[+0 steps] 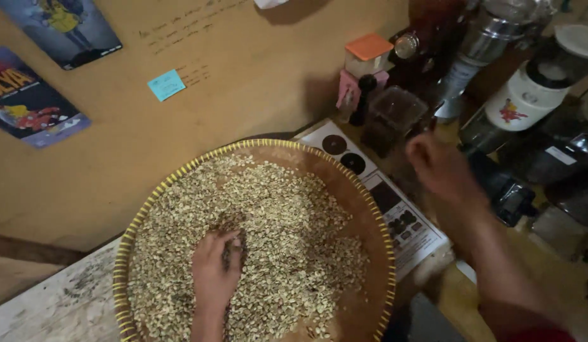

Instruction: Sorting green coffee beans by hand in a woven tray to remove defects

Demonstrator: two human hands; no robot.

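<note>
A wide round woven tray [376, 209] with a yellow rim holds a thick layer of pale green beans [275, 209]. My left hand [215, 269] rests palm down in the beans near the tray's middle, fingers pressed into the pile. My right hand [436, 166] is raised in the air to the right of the tray, above a printed sheet, blurred, with its fingers curled; I cannot tell whether it holds anything.
A printed sheet [395, 209] with dark round pictures lies under the tray's right side. Behind it stand a dark plastic container [392, 117], a pink box with an orange lid [363, 66], jars and metal grinders [528, 95]. A wooden wall carries posters and a blue note [166, 84].
</note>
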